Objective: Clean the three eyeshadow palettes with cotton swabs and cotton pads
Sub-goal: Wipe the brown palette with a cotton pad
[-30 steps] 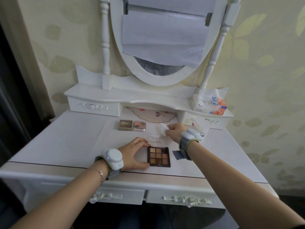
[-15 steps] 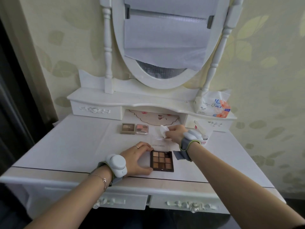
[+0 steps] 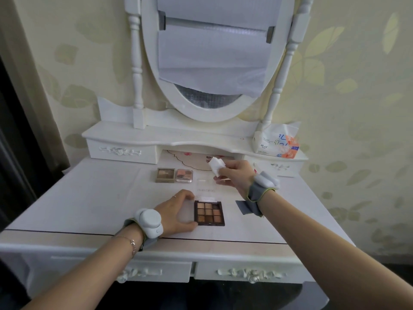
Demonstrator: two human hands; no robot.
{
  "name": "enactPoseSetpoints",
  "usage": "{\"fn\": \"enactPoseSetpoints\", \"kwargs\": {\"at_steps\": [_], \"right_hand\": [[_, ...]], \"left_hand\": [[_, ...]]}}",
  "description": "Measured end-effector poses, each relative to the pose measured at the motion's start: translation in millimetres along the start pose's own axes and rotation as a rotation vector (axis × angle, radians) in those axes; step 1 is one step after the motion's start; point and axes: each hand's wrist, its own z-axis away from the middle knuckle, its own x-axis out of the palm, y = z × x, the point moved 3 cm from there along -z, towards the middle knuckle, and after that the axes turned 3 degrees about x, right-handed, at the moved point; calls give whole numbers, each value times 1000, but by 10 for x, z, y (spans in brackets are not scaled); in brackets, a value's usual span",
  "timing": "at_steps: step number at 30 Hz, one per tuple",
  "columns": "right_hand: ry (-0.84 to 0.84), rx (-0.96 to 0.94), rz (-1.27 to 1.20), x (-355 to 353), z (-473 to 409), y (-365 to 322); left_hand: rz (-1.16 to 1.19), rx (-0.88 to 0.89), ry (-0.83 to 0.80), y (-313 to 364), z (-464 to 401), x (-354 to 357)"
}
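A dark nine-pan eyeshadow palette [image 3: 209, 213] lies open near the front of the white dressing table, its clear lid [image 3: 206, 191] folded back. My left hand [image 3: 176, 212] holds its left edge between thumb and fingers. Farther back sit a brown-gold palette [image 3: 165, 174] and a small pink one [image 3: 184, 175], side by side. My right hand [image 3: 234, 174] is raised above the table behind the open palette and pinches a white cotton pad [image 3: 216, 164].
A tissue pack [image 3: 277, 142] stands on the right end of the raised shelf [image 3: 156, 136]. An oval mirror [image 3: 214, 59] rises behind. A grey strap end [image 3: 245, 206] hangs from my right wrist band onto the table. Drawers run along the table front [image 3: 245, 274].
My right hand has lifted from the table with the cotton pad, up and slightly back. My left hand has kept its hold on the palette. The camera has tilted down a little.
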Motion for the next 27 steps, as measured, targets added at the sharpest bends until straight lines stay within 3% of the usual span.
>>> {"fn": "enactPoseSetpoints", "kwargs": {"at_steps": [16,27], "right_hand": [[-134,148,-37,10,386,308],[-141,231,18,28,368,387]], "left_hand": [[-21,97,-21,15,-15,-13],[-22,19,-87,171,-210,-51]]}}
